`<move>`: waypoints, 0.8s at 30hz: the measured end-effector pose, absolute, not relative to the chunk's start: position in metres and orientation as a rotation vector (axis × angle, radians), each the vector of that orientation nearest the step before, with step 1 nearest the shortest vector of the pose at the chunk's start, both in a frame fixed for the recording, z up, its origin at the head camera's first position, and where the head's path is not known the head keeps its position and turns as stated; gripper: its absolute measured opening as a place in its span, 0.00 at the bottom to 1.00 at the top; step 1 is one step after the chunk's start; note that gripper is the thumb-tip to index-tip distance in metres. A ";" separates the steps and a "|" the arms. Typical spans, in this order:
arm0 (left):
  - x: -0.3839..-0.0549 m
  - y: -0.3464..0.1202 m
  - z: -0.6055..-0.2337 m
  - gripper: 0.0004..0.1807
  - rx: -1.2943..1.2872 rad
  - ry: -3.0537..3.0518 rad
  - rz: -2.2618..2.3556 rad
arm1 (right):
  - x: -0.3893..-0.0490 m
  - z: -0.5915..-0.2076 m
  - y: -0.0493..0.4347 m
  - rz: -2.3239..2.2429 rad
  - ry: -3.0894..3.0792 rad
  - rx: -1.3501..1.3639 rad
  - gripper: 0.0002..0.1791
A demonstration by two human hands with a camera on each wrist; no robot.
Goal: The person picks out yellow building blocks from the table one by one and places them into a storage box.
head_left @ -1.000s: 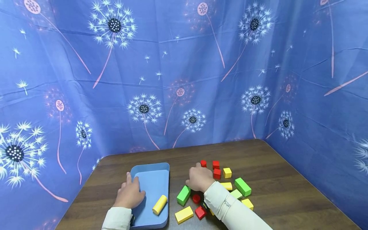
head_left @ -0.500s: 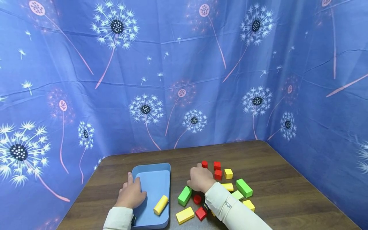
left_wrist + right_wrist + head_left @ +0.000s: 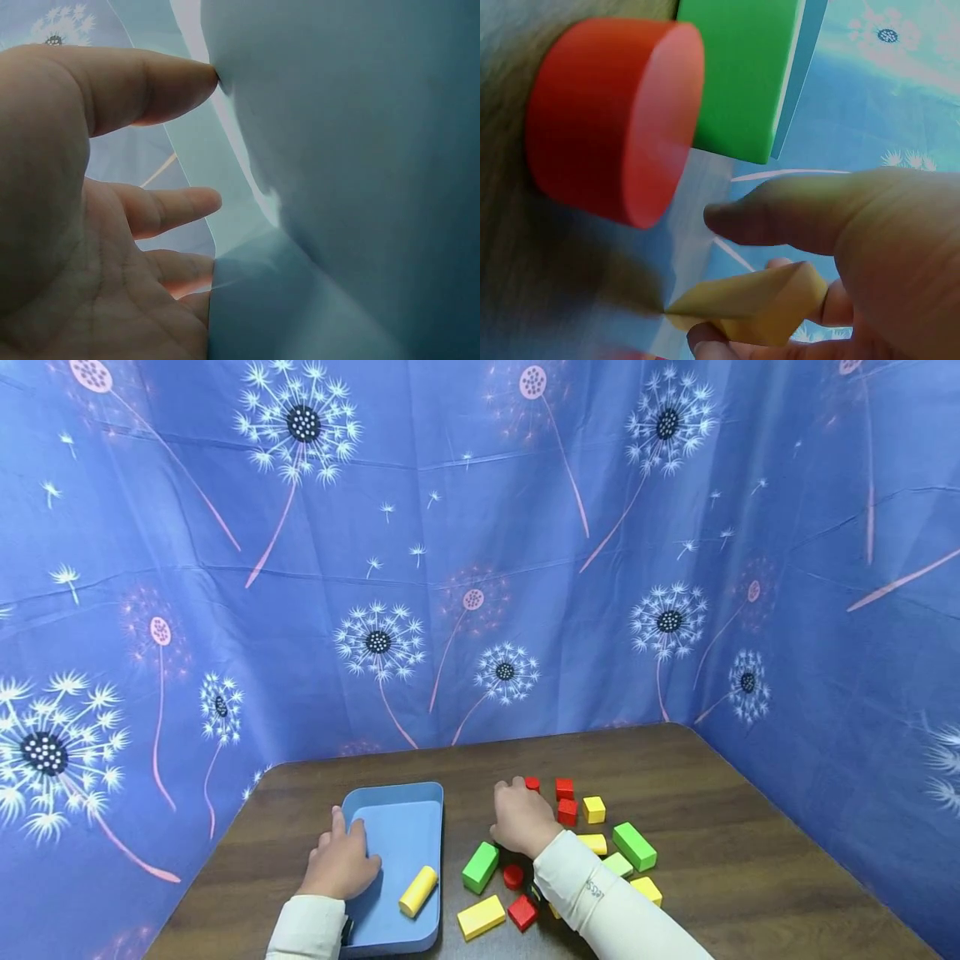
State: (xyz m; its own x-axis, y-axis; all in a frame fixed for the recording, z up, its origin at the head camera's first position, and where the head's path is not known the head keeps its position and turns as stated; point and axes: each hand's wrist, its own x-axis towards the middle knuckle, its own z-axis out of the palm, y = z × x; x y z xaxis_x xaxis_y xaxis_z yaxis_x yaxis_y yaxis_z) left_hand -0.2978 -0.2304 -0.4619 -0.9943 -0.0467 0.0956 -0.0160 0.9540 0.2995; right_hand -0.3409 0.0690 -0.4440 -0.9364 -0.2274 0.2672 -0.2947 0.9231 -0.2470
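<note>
My left hand (image 3: 336,862) lies over the left side of a blue tray (image 3: 401,831), fingers spread and mostly straight. In the left wrist view its thumb (image 3: 161,84) touches the tray's inner surface. A yellow cylinder (image 3: 417,891) lies in the tray. My right hand (image 3: 523,820) is low over the blocks on the table. In the right wrist view its curled fingers are around a small yellow block (image 3: 742,304) with slanted faces, while the thumb (image 3: 772,214) is a little apart from it. A red cylinder (image 3: 592,120) and a green block (image 3: 739,82) stand beside that hand.
Several red, yellow and green blocks lie around my right hand, among them a red cube (image 3: 567,812), a yellow cube (image 3: 594,810) and a long green block (image 3: 634,846). A blue dandelion-print curtain (image 3: 465,527) hangs behind the wooden table (image 3: 750,860).
The view shifts slightly. Both hands stay almost in place; the right hand's fingers shift a little. The yellow cylinder stays in the tray.
</note>
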 end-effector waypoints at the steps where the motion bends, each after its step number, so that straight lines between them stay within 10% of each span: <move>1: -0.298 -0.231 -0.462 0.41 0.049 -3.006 -0.458 | -0.342 -0.443 0.069 0.420 -2.842 0.399 0.22; 24: -0.297 -0.231 -0.464 0.39 0.033 -2.997 -0.449 | -0.340 -0.438 0.066 0.464 -2.688 0.473 0.15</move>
State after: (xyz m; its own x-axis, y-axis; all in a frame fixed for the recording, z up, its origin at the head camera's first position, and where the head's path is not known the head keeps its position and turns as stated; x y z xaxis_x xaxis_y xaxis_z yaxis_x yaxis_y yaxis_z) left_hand -0.2974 -0.2306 -0.4636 -0.9936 -0.0380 0.1066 -0.0051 0.9559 0.2936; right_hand -0.3402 0.0664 -0.4383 -0.8748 -0.2591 0.4093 -0.3813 0.8894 -0.2520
